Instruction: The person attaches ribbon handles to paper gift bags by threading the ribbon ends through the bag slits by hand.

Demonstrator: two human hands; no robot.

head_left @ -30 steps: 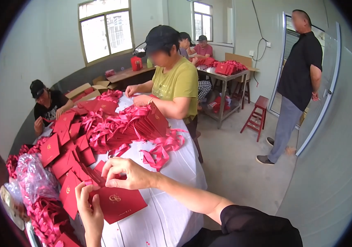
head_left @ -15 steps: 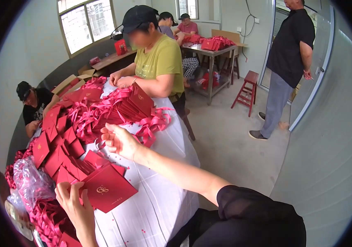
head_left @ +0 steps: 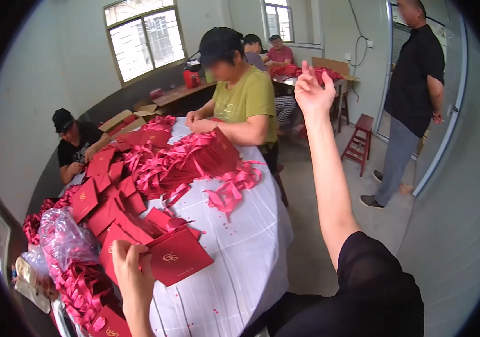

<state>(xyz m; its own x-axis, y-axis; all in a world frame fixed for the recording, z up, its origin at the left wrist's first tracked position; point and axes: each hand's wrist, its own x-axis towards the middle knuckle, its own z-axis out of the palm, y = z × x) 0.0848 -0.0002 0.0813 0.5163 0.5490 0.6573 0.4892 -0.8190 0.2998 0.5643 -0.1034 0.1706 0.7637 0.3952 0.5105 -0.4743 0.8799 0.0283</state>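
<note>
My left hand (head_left: 130,269) is at the near left of the table. Its bent fingers grip the left edge of a flat red gift bag (head_left: 181,255) with a gold emblem. Behind it, several more red bags (head_left: 117,209) lie overlapping in a loose spread. My right arm reaches up and forward, and my right hand (head_left: 314,90) hangs in the air off the table's right side. Its fingers are apart and nothing is in them. A bundled row of red bags (head_left: 224,150) with pink ribbons (head_left: 234,185) lies farther up the table.
A white cloth (head_left: 251,241) covers the table. Clear plastic wrap (head_left: 66,236) and ribboned bags (head_left: 82,292) lie at left. A person in a green shirt (head_left: 245,106) works opposite; another sits far left. A red stool (head_left: 359,143) and a standing person (head_left: 414,84) are at right.
My right hand has swung up and right, away from the ribboned bags. My left hand stays at the red gift bag's edge. The whole view has shifted slightly.
</note>
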